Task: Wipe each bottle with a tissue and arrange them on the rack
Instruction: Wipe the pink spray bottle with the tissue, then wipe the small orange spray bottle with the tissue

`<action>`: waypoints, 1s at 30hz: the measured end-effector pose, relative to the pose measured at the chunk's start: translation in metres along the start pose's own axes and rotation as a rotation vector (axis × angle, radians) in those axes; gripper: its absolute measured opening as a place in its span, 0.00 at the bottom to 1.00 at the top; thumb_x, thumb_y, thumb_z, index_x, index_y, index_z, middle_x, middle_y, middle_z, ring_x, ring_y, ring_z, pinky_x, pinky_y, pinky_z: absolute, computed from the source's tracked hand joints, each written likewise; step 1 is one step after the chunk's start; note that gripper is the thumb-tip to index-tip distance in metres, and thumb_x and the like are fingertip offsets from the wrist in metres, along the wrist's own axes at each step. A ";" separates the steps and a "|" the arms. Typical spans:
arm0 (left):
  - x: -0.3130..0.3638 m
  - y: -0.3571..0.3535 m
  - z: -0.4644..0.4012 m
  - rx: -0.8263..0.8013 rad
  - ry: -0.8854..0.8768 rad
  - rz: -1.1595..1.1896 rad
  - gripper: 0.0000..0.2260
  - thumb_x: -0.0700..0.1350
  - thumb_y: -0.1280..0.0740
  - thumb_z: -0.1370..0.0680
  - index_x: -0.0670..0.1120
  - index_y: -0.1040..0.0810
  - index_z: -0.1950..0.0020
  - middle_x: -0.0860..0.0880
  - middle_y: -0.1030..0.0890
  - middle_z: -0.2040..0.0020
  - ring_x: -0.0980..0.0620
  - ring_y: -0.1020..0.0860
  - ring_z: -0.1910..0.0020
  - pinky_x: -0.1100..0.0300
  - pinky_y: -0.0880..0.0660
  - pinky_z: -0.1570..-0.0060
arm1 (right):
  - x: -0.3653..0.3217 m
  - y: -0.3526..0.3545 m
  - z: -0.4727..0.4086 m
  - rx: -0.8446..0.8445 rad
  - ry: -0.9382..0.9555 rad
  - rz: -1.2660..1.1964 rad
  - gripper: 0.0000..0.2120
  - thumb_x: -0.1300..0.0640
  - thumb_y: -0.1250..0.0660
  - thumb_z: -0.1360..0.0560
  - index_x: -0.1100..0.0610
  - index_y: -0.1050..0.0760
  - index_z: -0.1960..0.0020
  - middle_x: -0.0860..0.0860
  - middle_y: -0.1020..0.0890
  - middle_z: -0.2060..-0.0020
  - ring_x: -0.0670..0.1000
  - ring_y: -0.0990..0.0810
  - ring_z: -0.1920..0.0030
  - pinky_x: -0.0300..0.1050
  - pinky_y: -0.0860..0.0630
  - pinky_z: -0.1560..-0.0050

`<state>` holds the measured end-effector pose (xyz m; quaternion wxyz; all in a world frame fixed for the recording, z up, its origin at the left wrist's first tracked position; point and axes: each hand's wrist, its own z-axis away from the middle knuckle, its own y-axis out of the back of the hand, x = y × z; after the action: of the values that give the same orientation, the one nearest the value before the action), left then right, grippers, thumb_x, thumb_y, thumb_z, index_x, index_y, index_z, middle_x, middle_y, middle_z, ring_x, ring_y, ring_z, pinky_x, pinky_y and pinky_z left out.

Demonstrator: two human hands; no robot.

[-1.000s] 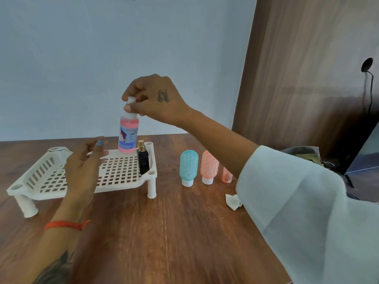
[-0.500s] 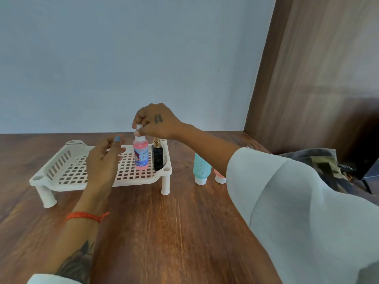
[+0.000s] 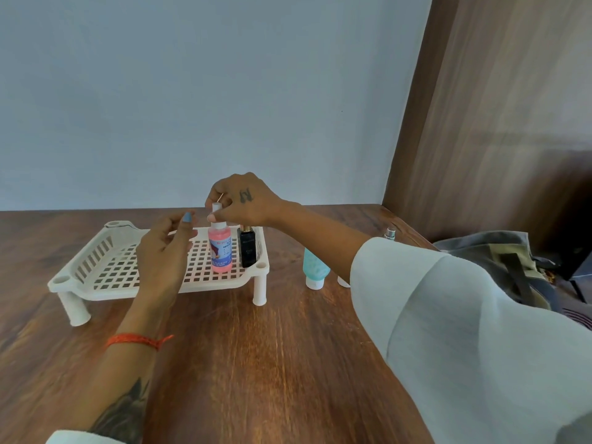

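From the head view, the pink bottle (image 3: 220,249) now stands upright on the rack (image 3: 96,267), just beside the black bottle (image 3: 247,249); a second ago it hung in the air above the grid. The right hand (image 3: 243,203) pinches its white cap from above, so it is set down but not yet let go. The left hand (image 3: 166,251) hovers near it, fingers relaxed, grasping nothing. The teal bottle (image 3: 315,267) stands on the surface (image 3: 256,363) right of the rack, likely next for wiping; no tissue is in sight.
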<state>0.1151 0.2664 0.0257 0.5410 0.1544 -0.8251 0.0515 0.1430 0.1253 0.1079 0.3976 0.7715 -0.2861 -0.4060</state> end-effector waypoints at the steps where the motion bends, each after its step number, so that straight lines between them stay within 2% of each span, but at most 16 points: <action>1: 0.001 -0.001 0.001 0.005 -0.019 -0.010 0.13 0.51 0.39 0.20 0.48 0.23 0.40 0.49 0.19 0.51 0.51 0.20 0.57 0.56 0.24 0.57 | 0.000 0.000 0.000 -0.005 -0.003 0.008 0.11 0.57 0.28 0.29 0.59 0.20 0.49 0.46 0.24 0.61 0.47 0.25 0.58 0.33 0.32 0.62; 5: 0.007 0.000 0.008 0.037 -0.093 -0.040 0.11 0.49 0.39 0.20 0.50 0.23 0.40 0.50 0.20 0.52 0.60 0.21 0.62 0.70 0.28 0.67 | 0.000 0.004 0.003 0.006 -0.008 0.025 0.16 0.54 0.29 0.28 0.58 0.23 0.42 0.54 0.20 0.47 0.50 0.22 0.49 0.39 0.29 0.50; 6: 0.009 0.000 0.010 0.042 -0.106 -0.036 0.11 0.49 0.39 0.20 0.50 0.24 0.39 0.49 0.20 0.50 0.59 0.20 0.60 0.70 0.26 0.66 | 0.001 0.007 0.005 0.015 -0.011 0.006 0.16 0.54 0.29 0.28 0.58 0.23 0.42 0.54 0.20 0.46 0.50 0.21 0.48 0.39 0.29 0.49; 8: 0.014 0.000 0.014 0.061 -0.138 -0.032 0.11 0.48 0.38 0.20 0.50 0.23 0.38 0.48 0.20 0.46 0.50 0.19 0.53 0.60 0.23 0.59 | 0.001 0.014 0.011 0.039 -0.012 -0.021 0.17 0.54 0.29 0.27 0.59 0.24 0.41 0.55 0.20 0.45 0.50 0.21 0.48 0.40 0.27 0.47; 9: 0.017 0.000 0.016 0.073 -0.176 -0.048 0.12 0.47 0.38 0.20 0.49 0.23 0.38 0.50 0.21 0.45 0.49 0.21 0.50 0.57 0.24 0.55 | 0.002 0.019 0.015 0.061 -0.010 -0.030 0.17 0.55 0.29 0.27 0.59 0.24 0.40 0.55 0.20 0.45 0.50 0.21 0.48 0.41 0.26 0.45; 11: 0.025 -0.002 0.022 0.085 -0.273 -0.095 0.13 0.46 0.38 0.20 0.46 0.23 0.38 0.53 0.24 0.44 0.53 0.24 0.48 0.61 0.28 0.51 | 0.006 0.029 0.026 0.127 -0.013 -0.069 0.17 0.54 0.29 0.28 0.58 0.24 0.41 0.54 0.19 0.47 0.50 0.20 0.49 0.44 0.25 0.44; 13: 0.036 -0.009 0.028 0.072 -0.343 -0.093 0.13 0.47 0.37 0.20 0.45 0.24 0.37 0.53 0.24 0.43 0.54 0.25 0.47 0.68 0.31 0.50 | 0.013 0.043 0.041 0.199 -0.022 -0.102 0.17 0.54 0.29 0.28 0.57 0.23 0.42 0.53 0.18 0.49 0.50 0.20 0.51 0.46 0.24 0.46; 18: 0.063 -0.049 0.046 -0.101 -0.392 0.007 0.14 0.48 0.36 0.22 0.48 0.24 0.38 0.53 0.23 0.40 0.66 0.25 0.47 0.75 0.29 0.50 | 0.031 0.069 0.092 0.321 -0.033 -0.086 0.17 0.51 0.30 0.27 0.55 0.24 0.40 0.51 0.19 0.46 0.47 0.21 0.50 0.42 0.23 0.47; 22: 0.080 -0.086 0.069 -0.249 -0.413 0.057 0.15 0.45 0.32 0.23 0.50 0.25 0.37 0.53 0.23 0.41 0.64 0.24 0.45 0.76 0.29 0.51 | 0.050 0.082 0.134 0.404 -0.108 -0.063 0.18 0.49 0.30 0.27 0.53 0.24 0.39 0.49 0.20 0.43 0.46 0.22 0.45 0.43 0.24 0.43; 25: 0.077 -0.106 0.085 -0.329 -0.390 0.074 0.16 0.50 0.32 0.25 0.52 0.25 0.38 0.53 0.22 0.43 0.64 0.23 0.46 0.72 0.26 0.50 | 0.073 0.089 0.164 0.470 -0.227 -0.037 0.18 0.50 0.31 0.27 0.52 0.24 0.39 0.48 0.21 0.41 0.46 0.24 0.42 0.42 0.27 0.40; 28: 0.058 -0.119 0.097 -0.351 -0.353 0.034 0.17 0.58 0.34 0.27 0.56 0.26 0.39 0.51 0.21 0.42 0.53 0.22 0.44 0.56 0.23 0.45 | 0.103 0.087 0.190 0.536 -0.328 -0.007 0.19 0.50 0.31 0.27 0.53 0.25 0.38 0.49 0.21 0.41 0.47 0.24 0.42 0.43 0.27 0.41; 30: 0.045 -0.123 0.103 -0.349 -0.334 0.010 0.15 0.56 0.33 0.26 0.57 0.26 0.41 0.50 0.21 0.41 0.51 0.22 0.44 0.52 0.22 0.46 | 0.122 0.082 0.202 0.529 -0.397 0.015 0.19 0.52 0.30 0.28 0.54 0.25 0.38 0.49 0.21 0.42 0.48 0.23 0.43 0.41 0.27 0.43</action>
<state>0.0460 0.1147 0.0144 0.4154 0.0606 -0.9002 -0.1155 0.0222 -0.0874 0.0568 0.1230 0.7515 -0.4593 -0.4573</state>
